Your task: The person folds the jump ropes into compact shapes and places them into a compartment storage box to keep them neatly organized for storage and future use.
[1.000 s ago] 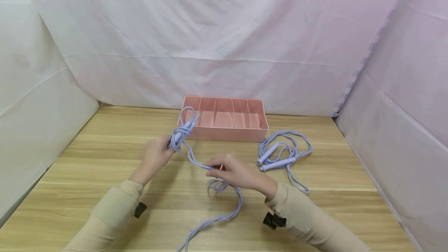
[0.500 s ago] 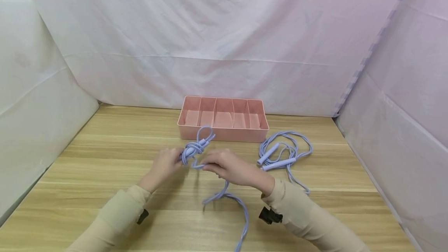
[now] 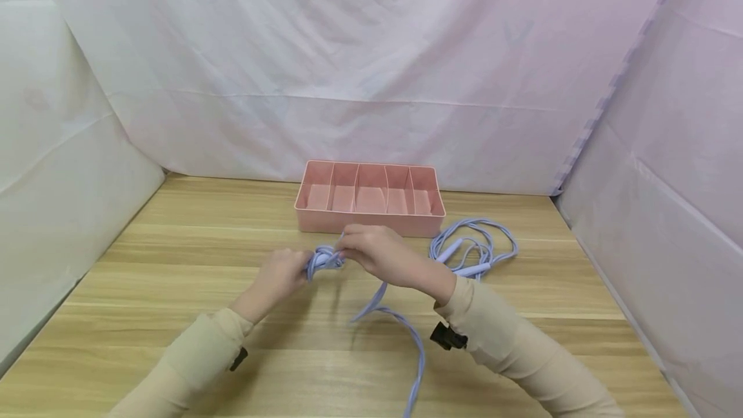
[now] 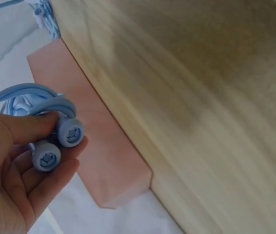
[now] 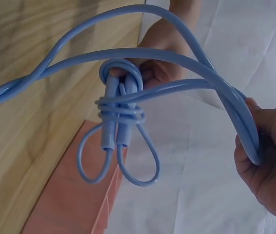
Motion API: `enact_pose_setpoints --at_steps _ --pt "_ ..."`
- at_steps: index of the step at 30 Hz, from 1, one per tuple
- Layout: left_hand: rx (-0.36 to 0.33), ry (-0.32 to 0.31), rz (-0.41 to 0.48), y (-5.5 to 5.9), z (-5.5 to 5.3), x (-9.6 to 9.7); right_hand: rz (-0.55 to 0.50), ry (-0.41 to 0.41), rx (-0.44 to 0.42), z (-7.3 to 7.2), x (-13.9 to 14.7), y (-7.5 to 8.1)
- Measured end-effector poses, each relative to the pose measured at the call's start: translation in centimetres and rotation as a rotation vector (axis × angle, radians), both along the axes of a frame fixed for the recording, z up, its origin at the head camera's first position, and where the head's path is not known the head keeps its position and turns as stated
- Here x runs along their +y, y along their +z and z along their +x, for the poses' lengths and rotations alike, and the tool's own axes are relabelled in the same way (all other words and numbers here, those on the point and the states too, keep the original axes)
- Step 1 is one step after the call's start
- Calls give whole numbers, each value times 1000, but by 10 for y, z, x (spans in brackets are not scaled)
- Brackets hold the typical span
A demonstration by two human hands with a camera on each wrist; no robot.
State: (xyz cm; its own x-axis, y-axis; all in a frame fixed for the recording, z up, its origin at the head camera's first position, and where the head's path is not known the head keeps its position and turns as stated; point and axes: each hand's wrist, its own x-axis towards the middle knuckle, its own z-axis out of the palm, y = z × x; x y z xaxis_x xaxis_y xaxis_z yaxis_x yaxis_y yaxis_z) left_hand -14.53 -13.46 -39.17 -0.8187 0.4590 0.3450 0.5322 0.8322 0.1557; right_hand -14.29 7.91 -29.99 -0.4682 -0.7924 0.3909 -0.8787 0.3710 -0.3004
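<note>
A blue jump rope (image 5: 123, 109) has its two handles side by side, with cord wound round them and two small loops at their far ends. My left hand (image 3: 281, 276) grips the handles at their capped ends, thumb on top, as the left wrist view shows. My right hand (image 3: 383, 257) pinches the doubled cord (image 5: 245, 126) beside the bundle. From it the loose cord (image 3: 415, 353) hangs down to the table and runs past its front edge. In the head view the right hand hides part of the bundle.
A pink box (image 3: 371, 222) with several compartments stands at the back of the table (image 3: 191, 244). To its right lies a second blue jump rope (image 3: 505, 237), loosely coiled and partly behind my right hand. White cloth (image 3: 371, 128) hangs behind and at both sides.
My left hand has moved right with the bundle. My right hand has gone up and over the bundle with the cord, coming closer to the left hand. The loose cord has shifted right.
</note>
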Motion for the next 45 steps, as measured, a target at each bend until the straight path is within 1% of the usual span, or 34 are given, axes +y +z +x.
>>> enact_pose_setpoints --at_steps 2,6,10,15,18,23,26,30,33,36,40,45 --pt "11 -13 -17 3 2 1 6 3 11 -2 1 3" --pt "37 -42 -81 9 5 6 23 8 27 -6 1 9" --pt "40 -88 -147 13 10 11 44 11 34 -10 3 11" --pt "57 -138 -182 14 15 14 84 -4 6 -15 4 14" --pt "76 -167 -186 16 17 15 101 -25 -21 -18 4 15" --pt "74 -218 -177 19 19 19 87 -32 -68 -23 6 14" --pt "82 -255 -166 20 20 21 81 -34 -72 -26 7 11" --pt "90 -299 -162 20 22 23 93 -34 -50 -31 7 6" --pt "82 -309 -166 19 23 24 101 -42 -54 -36 8 2" --pt "77 -304 -174 19 23 25 109 -63 -75 -39 10 -2" --pt "69 -302 -181 20 24 25 112 -66 -87 -44 11 -4" --pt "79 -339 -159 20 24 25 105 -56 -99 -47 12 -6"
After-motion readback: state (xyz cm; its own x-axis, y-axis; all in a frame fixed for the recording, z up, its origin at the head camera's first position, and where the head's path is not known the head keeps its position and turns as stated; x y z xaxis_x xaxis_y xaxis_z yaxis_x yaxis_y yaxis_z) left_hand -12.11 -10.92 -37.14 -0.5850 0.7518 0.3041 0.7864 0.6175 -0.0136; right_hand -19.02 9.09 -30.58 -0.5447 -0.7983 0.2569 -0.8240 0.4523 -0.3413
